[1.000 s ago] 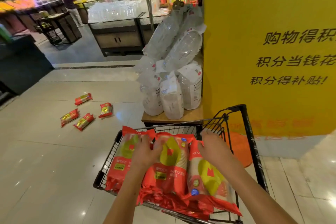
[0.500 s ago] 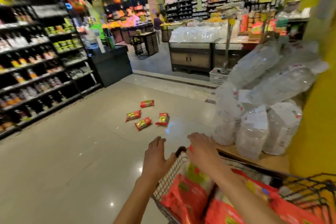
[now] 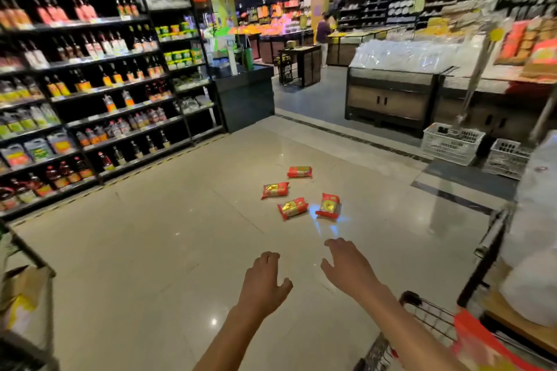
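Several red and gold packets (image 3: 293, 207) lie scattered on the shiny tiled floor ahead of me. My left hand (image 3: 264, 280) and my right hand (image 3: 346, 268) are stretched out over the floor, palms down, fingers relaxed, holding nothing. Both are well short of the packets. At the lower right is the black wire shopping cart (image 3: 428, 315) with red packets (image 3: 479, 343) inside; neither hand touches it.
Dark shelves of bottles (image 3: 90, 93) run along the left. A dark counter (image 3: 245, 93) stands at the aisle end. White plastic crates (image 3: 452, 143) sit on the floor at right, beside a display of white bags (image 3: 530, 250). Another cart (image 3: 24, 304) is at the far left. A person (image 3: 323, 31) stands far back.
My view has swung left from the cart to the open floor. Both hands have left the red packets in the cart and now hover over the floor.
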